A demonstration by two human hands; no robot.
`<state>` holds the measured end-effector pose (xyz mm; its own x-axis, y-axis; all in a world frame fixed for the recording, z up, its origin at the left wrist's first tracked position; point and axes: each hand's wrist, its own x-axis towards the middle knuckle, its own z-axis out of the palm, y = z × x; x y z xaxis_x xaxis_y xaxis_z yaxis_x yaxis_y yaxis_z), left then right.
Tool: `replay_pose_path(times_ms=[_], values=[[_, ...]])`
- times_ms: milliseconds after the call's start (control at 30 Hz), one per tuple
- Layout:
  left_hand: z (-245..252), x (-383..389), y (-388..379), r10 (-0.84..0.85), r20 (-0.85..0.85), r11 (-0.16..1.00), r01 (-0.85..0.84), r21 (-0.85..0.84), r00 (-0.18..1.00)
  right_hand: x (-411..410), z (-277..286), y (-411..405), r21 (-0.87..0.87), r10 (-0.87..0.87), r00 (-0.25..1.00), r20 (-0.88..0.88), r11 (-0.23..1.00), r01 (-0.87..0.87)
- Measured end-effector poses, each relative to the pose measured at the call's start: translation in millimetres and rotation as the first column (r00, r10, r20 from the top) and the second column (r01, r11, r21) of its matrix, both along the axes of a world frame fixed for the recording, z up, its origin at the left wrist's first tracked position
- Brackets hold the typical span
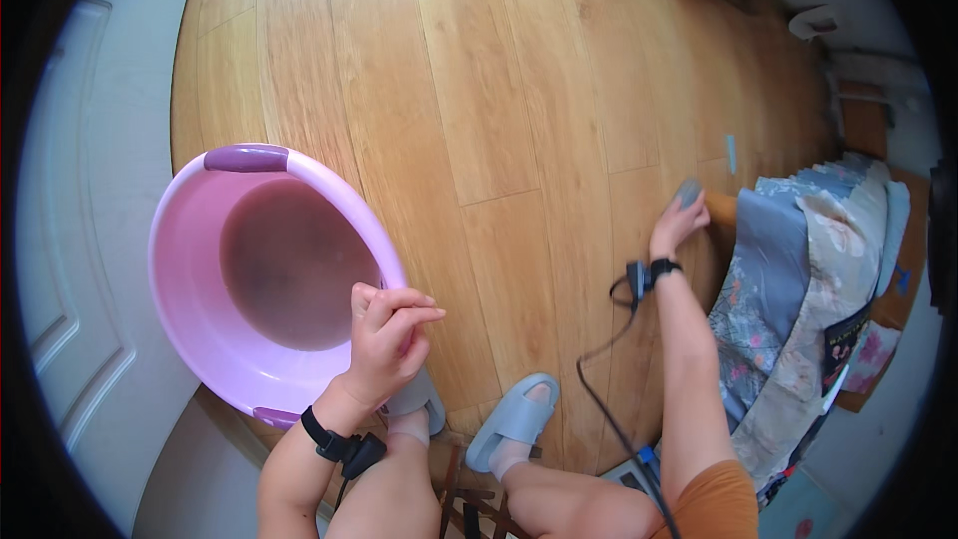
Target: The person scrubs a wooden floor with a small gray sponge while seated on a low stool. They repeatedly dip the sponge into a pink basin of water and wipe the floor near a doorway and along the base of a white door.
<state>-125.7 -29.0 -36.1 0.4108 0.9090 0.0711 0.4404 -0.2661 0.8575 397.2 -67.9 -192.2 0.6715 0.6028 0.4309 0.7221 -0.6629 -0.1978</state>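
Note:
My left hand (393, 340) is over the right rim of a pink-purple plastic basin (179, 277), with its fingers bent together and no object visible in them. Whether it touches the rim is hard to tell. Murky brownish water (299, 269) lies in the basin. Off to the right, my right hand (677, 228) grips a small grey object (688, 192), blurred, possibly a cloth. That hand is beside a wooden furniture edge (721, 208), partly covered by fabric. A black wrist device is strapped to each of my wrists.
A white panelled door (90, 239) stands close to the basin's left. Floral fabric (771, 314) hangs over furniture on the right. A dark cable (599, 404) runs down from my right wrist. Grey-blue slippers (516, 419) are on my feet, on the wood-plank floor (479, 127).

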Motion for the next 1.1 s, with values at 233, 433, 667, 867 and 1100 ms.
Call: replay_pose_path(times_ms=[233,433,667,867,1100], values=[[2.6,-0.5,1.2,-0.009,-0.04,1.0,0.009,0.008,0.999,-105.7,-19.9,214.5,0.124,0.331,0.943,0.04,0.934,-0.334],[2.3,0.6,2.3,-0.006,-0.074,1.0,0.006,0.001,0.997,-314.1,8.4,221.0,0.157,0.846,0.47,-0.252,0.515,-0.843],[4.5,2.7,1.8,-0.023,-0.104,1.0,0.025,0.009,0.994,-195.4,10.8,187.8,-0.101,0.84,0.537,-0.085,0.529,-0.843],[3.9,-3.6,-0.3,-0.038,-0.149,0.999,0.038,-0.001,0.988,4.5,27.5,134.4,0.024,-0.218,0.901,-0.376,0.969,0.245],[1.1,-5.0,3.2,-0.058,-0.114,0.998,0.057,-0.012,0.992,196.3,-28.8,131.7,-0.869,-0.456,0.89,-0.002,0.442,0.224]])
